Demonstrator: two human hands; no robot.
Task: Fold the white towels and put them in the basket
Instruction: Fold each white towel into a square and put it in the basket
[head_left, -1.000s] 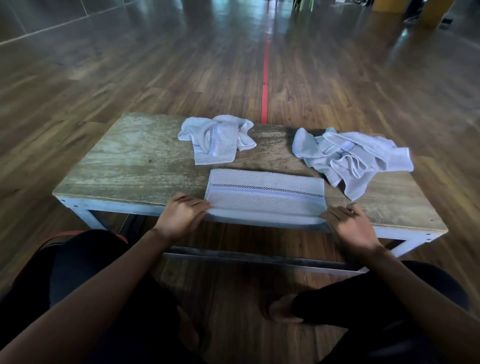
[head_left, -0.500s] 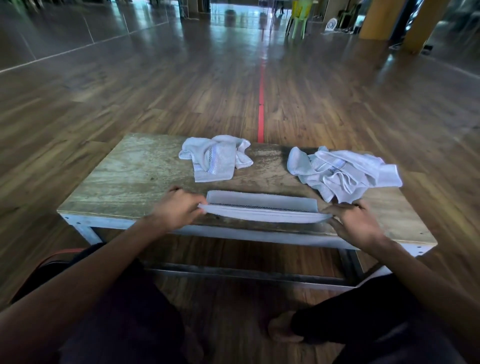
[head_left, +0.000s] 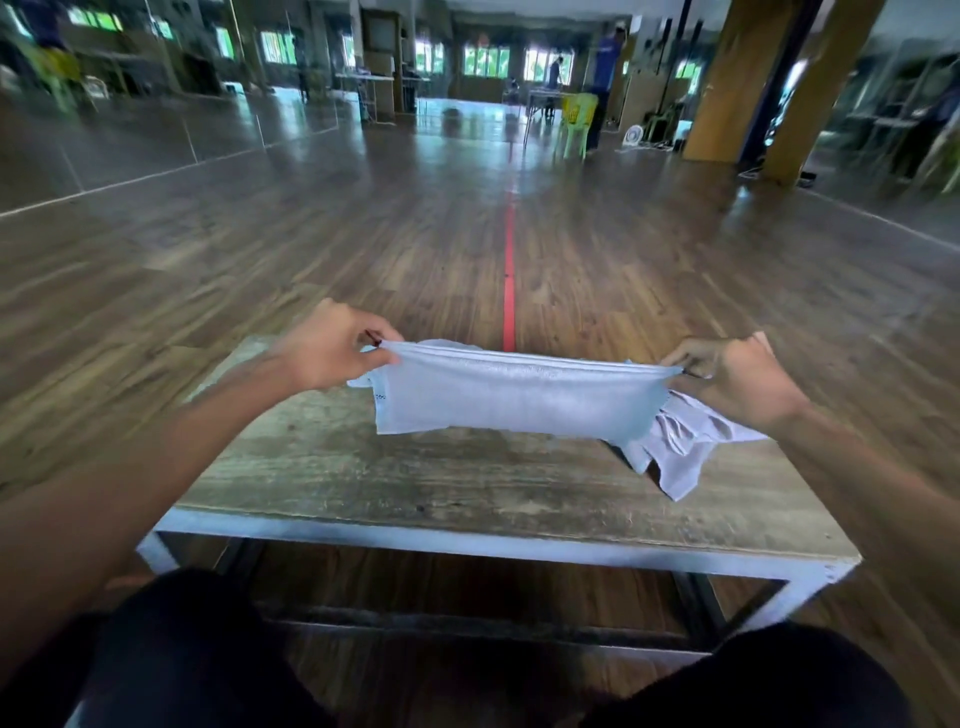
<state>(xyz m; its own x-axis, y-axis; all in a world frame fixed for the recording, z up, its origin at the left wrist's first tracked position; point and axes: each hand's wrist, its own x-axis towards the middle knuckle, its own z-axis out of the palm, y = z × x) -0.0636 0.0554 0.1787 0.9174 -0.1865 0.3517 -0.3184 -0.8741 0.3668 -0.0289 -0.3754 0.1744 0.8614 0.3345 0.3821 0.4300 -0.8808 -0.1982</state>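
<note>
Seated before a low counter (head_left: 415, 483) with a worn wooden top and a white-painted metal frame, dark-trousered knees at the bottom corners of the view. Holding a folded white towel (head_left: 519, 397) up over the counter, stretched level from side to side as a long band, top edge taut, lower edge hanging free; whether quite clear of the wood, hard to tell. Pinching the band's upper left corner in the left grip (head_left: 332, 351), thumb and fingertips closed on the cloth, back of the hand toward the camera. Pinching the upper right corner in the right grip (head_left: 737, 376) in the same way, fingers curled round the edge. Behind the right end of the held band, on the right part of the counter, a crumpled white towel (head_left: 685, 452) lying loose, one flap reaching toward the near edge. Behind the left end, just beside the left grip, only a sliver of a third white towel (head_left: 360, 383), mostly hidden by the held one. Beyond the counter, a glossy wooden floor (head_left: 260, 260) with a red line (head_left: 509, 249) running straight away from the far edge. Far off and blurred: yellow-green plastic chairs (head_left: 576, 122), a small white fan (head_left: 632, 136) on the floor, ochre pillars (head_left: 727, 78) at the right, a standing person in blue (head_left: 605, 62) by the chairs, windows along the back wall.
</note>
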